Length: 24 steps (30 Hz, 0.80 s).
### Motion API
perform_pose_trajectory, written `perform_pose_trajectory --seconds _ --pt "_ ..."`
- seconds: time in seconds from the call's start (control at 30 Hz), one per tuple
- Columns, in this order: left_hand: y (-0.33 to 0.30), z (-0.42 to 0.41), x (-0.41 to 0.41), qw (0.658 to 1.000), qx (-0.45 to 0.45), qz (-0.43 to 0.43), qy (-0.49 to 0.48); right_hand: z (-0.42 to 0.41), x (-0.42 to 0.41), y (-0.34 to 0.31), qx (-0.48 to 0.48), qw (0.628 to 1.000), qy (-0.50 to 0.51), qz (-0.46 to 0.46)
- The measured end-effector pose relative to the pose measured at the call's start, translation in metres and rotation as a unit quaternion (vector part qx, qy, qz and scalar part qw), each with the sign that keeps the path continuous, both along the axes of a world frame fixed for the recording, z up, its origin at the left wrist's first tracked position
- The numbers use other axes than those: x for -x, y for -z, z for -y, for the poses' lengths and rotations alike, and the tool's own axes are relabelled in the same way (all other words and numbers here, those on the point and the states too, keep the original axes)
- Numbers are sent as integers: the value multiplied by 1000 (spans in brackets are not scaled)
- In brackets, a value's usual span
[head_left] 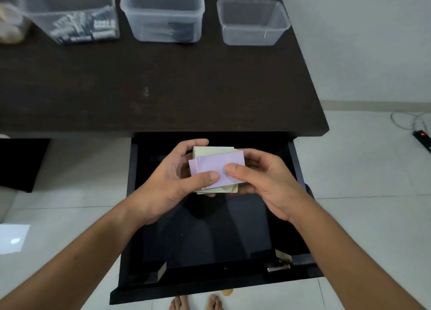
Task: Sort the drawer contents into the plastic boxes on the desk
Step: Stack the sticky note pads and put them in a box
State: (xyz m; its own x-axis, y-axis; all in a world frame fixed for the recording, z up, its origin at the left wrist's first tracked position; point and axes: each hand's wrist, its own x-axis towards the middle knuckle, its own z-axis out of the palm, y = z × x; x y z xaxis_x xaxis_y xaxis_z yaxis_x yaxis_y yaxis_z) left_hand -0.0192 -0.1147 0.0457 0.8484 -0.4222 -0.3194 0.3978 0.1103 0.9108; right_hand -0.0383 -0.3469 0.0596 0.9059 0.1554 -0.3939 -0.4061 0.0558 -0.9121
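Over the open black drawer both hands hold a stack of sticky-note pads, lilac sheets on top and pale green ones beneath. My left hand grips the stack's left side with its thumb on the lilac top. My right hand grips the right side, thumb also on top. The drawer's dark bottom below the hands shows no other items. On the dark desk at the back stand clear plastic boxes: a tall one with dark items, a middle one with dark objects, and an empty right one.
A further container with pale contents is cut off at the far left edge. White tiled floor surrounds the desk, with a power strip and cables at the right. My bare feet show below the drawer front.
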Motion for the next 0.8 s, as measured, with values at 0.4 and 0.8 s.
perform_pose_trajectory --seconds 0.4,0.8 --pt "-93 6 -80 998 -42 38 -30 -6 -71 -88 20 997 56 52" --pt "-128 57 -214 989 -84 101 -74 36 -207 -119 75 986 101 106"
